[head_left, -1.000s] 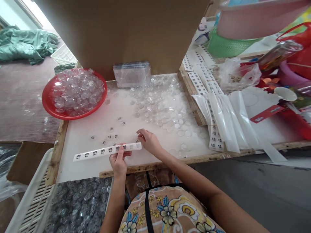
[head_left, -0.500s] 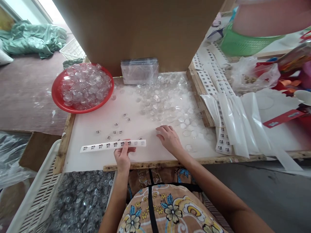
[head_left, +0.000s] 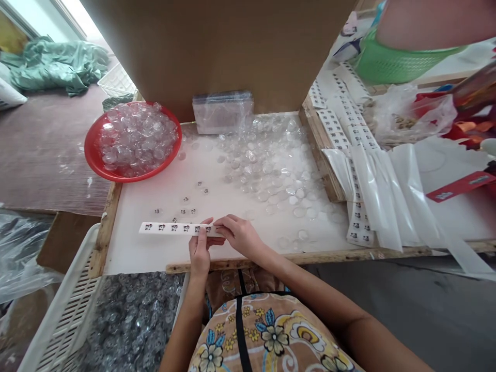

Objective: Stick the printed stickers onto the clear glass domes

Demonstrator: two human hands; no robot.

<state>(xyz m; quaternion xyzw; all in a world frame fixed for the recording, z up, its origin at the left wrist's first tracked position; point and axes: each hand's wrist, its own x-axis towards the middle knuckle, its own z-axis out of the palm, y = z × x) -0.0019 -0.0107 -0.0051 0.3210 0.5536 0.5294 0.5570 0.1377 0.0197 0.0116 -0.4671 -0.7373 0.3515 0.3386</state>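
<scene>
1. The white tabletop spreads below a cardboard panel; a wooden front edge runs along the person's side, and the bare surface left of the hands leaves sideways room.
2. A red bowl heaped with clear pieces overhangs the far left corner, well apart from both hands.
3. The sticker strip is held over the near part of the tabletop, its long axis left to right, roughly along the front edge; most of it juts out left of both hands.
4. The right hand is nearer its right end, fingertips there; whether they pinch anything, I cannot tell.
5. The left hand is clamped on the strip, thumb above, fingers beneath.
6. Clear discs lie scattered beyond the right hand; printed discs sit just behind the strip.
</scene>
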